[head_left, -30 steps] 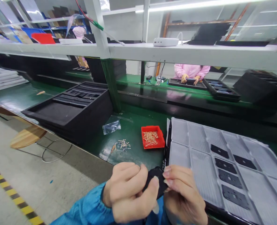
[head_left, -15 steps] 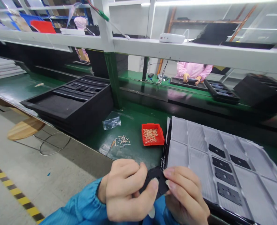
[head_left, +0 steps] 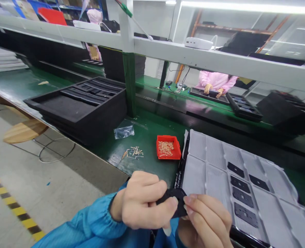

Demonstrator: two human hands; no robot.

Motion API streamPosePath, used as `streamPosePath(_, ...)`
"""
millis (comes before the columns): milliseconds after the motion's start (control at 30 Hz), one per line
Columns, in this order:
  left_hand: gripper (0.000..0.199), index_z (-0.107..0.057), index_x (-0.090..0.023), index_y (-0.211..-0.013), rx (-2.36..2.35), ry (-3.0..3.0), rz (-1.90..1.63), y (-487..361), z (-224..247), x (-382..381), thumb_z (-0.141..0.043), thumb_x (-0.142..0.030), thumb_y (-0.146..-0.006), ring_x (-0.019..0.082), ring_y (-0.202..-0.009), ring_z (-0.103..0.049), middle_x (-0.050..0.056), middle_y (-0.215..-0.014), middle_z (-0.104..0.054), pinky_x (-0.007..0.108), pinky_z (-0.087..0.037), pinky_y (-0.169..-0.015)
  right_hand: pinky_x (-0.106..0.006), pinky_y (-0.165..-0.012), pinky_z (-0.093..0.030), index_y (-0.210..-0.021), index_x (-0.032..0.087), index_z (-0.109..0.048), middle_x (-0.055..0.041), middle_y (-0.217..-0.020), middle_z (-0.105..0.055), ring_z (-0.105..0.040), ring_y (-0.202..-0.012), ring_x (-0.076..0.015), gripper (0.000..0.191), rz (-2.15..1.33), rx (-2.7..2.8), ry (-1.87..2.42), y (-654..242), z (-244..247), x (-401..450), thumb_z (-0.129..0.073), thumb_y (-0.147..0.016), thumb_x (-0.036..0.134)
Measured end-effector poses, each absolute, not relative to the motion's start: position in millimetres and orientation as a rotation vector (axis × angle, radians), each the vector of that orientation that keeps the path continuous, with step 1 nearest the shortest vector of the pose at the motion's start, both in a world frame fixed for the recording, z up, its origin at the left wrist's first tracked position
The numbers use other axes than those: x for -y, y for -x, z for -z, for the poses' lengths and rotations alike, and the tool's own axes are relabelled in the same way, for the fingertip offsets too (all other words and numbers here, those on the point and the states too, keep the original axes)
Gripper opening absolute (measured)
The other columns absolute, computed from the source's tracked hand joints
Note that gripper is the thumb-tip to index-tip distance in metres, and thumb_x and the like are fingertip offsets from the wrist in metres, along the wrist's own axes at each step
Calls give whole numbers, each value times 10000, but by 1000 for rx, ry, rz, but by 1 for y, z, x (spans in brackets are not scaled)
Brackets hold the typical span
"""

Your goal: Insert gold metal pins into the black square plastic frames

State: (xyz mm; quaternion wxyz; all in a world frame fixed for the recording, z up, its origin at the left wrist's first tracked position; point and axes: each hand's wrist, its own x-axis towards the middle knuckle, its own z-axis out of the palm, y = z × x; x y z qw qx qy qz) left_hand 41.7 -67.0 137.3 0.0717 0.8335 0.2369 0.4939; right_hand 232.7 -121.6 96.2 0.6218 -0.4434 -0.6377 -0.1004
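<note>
Near the bottom centre, a small black plastic plate [head_left: 179, 206] with rounded corners is held between both hands. My left hand [head_left: 147, 203] is closed on its left side, the thumb lying across its face. The fingertips of my right hand [head_left: 206, 218] pinch the plate's right edge. Part of the plate is hidden behind the fingers. Beyond the hands, a red bin [head_left: 177, 151] holds many small pale pin-like pieces [head_left: 165, 148]. A loose pile of similar pieces [head_left: 135, 152] lies left of the bin on the green table.
At right, a grey compartment tray [head_left: 217, 179] carries several black plates [head_left: 242, 197]. A stack of black foam trays [head_left: 77, 113] stands left, near a clear plastic bag [head_left: 124, 132]. Overhead runs a white shelf beam [head_left: 168, 50]. Across the bench, a person in pink [head_left: 216, 81] handles a dark item.
My view has shifted slightly. Both hands still hold the black plate, which now appears tilted flatter, and my left hand sits a little further right in view.
</note>
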Motion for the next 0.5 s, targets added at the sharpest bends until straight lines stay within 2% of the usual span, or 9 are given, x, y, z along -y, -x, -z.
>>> streamPosePath(67,121,-704,-245,-895,-762,-2432,-1425,-40,-140,64,-607,-227,-967,123,-389,-444,-50,-481,-513,282,-346,-449,-366,-535,-601,-893,286,-704,-6,-810,-767,-724,-720,-228,200,389,1499,922,-223,-102,116,-762,-807,115)
streamPosePath(133,137,-705,-230,-965,-616,-2422,-1336,-36,-140,63,-580,-179,-989,123,-440,-554,-43,-520,-590,251,-404,-481,-387,-587,-606,-922,246,-704,-25,-849,-759,-721,-752,-227,230,395,1478,878,-215,-106,111,-684,-822,39)
streamPosePath(200,178,-682,-218,-1044,-445,-2401,-1207,-34,-136,65,-516,-154,-1027,125,-596,-698,-13,-675,-726,221,-481,-569,-381,-588,-567,-887,212,-688,-25,-796,-712,-685,-705,-209,245,277,1408,880,-211,-106,107,-612,-827,-13)
streamPosePath(267,175,-645,-212,-1074,-472,-2359,-1087,-37,-130,68,-474,-182,-1053,122,-665,-739,-1,-806,-786,219,-514,-637,-342,-563,-495,-814,203,-657,-4,-708,-632,-624,-635,-181,229,153,1353,901,-213,-102,105,-585,-848,-11)
streamPosePath(333,137,-627,-210,-1045,-689,-2332,-990,-48,-128,58,-492,-233,-1047,120,-564,-697,-20,-756,-767,230,-500,-600,-323,-597,-473,-797,208,-649,-2,-705,-612,-616,-658,-178,186,55,1311,1027,-219,-97,102,-600,-901,61)
streamPosePath(400,130,-637,-205,-1008,-950,-2295,-842,-67,-134,22,-518,-251,-1034,128,-541,-673,-33,-687,-724,231,-495,-580,-327,-685,-502,-928,207,-698,-44,-851,-701,-660,-779,-203,67,2,1253,1271,-227,-92,99,-635,-948,197)
streamPosePath(467,163,-668,-192,-1001,-1232,-2226,-586,-90,-149,-40,-536,-275,-1048,142,-703,-721,-5,-780,-739,237,-551,-688,-328,-758,-517,-1126,198,-716,-96,-1057,-753,-681,-867,-218,215,16,1191,1487,-233,-88,97,-653,-965,327)
streamPosePath(500,206,-677,-161,-1041,-1325,-2209,-573,-101,-158,-75,-509,-277,-1067,157,-767,-725,33,-856,-746,278,-575,-758,-331,-779,-520,-1180,198,-715,-107,-1116,-755,-686,-884,-223,280,38,1176,1526,-236,-86,97,-648,-969,369)
